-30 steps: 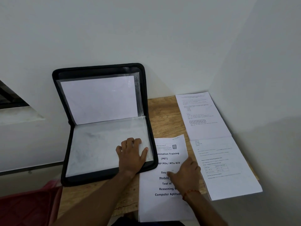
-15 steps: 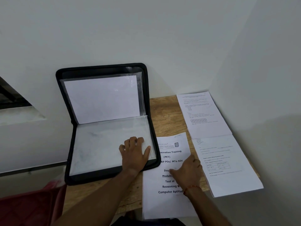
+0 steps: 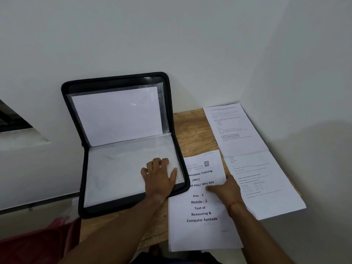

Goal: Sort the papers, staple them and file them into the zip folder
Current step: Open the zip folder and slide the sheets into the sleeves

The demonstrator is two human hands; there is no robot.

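The black zip folder (image 3: 131,208) lies open on the wooden table (image 3: 192,126), its upper half leaning on the wall with a white sheet (image 3: 118,115) in a clear sleeve. My left hand (image 3: 159,178) rests on the lower half's clear sleeve near its right corner, thumb spread. A printed stack headed "Test of Reasoning & Computer Aptitude" (image 3: 202,225) lies to the folder's right. My right hand (image 3: 227,187) lies across that stack's right edge, thumb stretched onto the page. Whether its fingers reach under the edge is hidden.
Two more printed sheets lie along the right side of the table, one far (image 3: 234,128) and one near (image 3: 266,187), against the right wall. A red object (image 3: 38,242) sits at the lower left. The white wall stands close behind the folder.
My right hand has slid from the middle of the printed stack to its right edge, uncovering the "Day - 2" line. The stack shifted slightly up and right. The left hand stayed on the sleeve.
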